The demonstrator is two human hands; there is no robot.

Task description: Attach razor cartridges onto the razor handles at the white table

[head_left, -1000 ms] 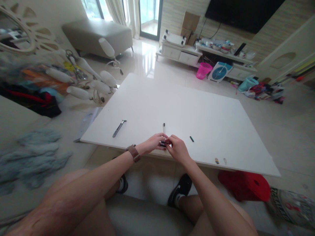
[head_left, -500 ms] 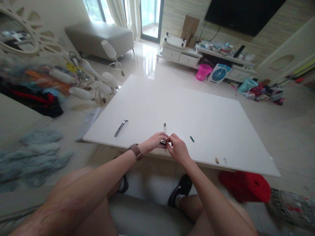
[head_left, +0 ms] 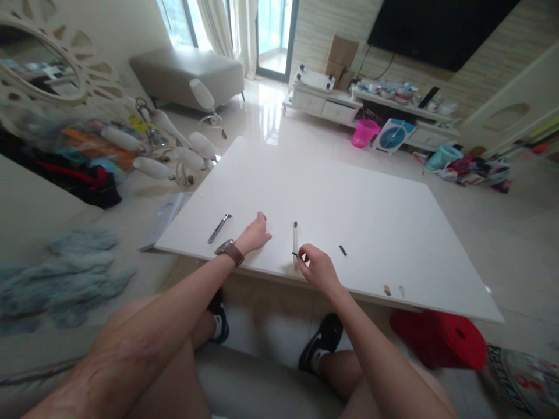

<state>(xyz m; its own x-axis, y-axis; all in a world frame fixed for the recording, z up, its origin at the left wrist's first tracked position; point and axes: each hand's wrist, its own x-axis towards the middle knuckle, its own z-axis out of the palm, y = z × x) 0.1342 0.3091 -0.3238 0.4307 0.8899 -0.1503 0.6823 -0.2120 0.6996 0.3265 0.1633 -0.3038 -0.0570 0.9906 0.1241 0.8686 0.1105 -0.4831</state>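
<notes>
My left hand (head_left: 254,234), with a brown-strapped watch at its wrist, is over the white table left of centre. Between its thumb and fingers is a small clear piece (head_left: 268,228), too faint to name. Nearer the table's front edge, my right hand (head_left: 317,267) is closed in a pinch on a small dark thin piece (head_left: 295,254). Just past those fingertips lies a slim clear stick with a dark tip (head_left: 295,233), like a toothbrush. A grey razor (head_left: 219,228) rests to the left of my left hand.
On the white table (head_left: 349,198) lie a dark green strip (head_left: 343,250), a small yellow-and-blue piece (head_left: 386,290) and a small clear piece (head_left: 402,291). A red roll (head_left: 441,337) stands below the right front edge. A lamp with white shades (head_left: 152,167) is at the left.
My hands were together at the front edge and are now apart. The left has moved left and away from me with the clear piece; the right stays near its place with the dark piece.
</notes>
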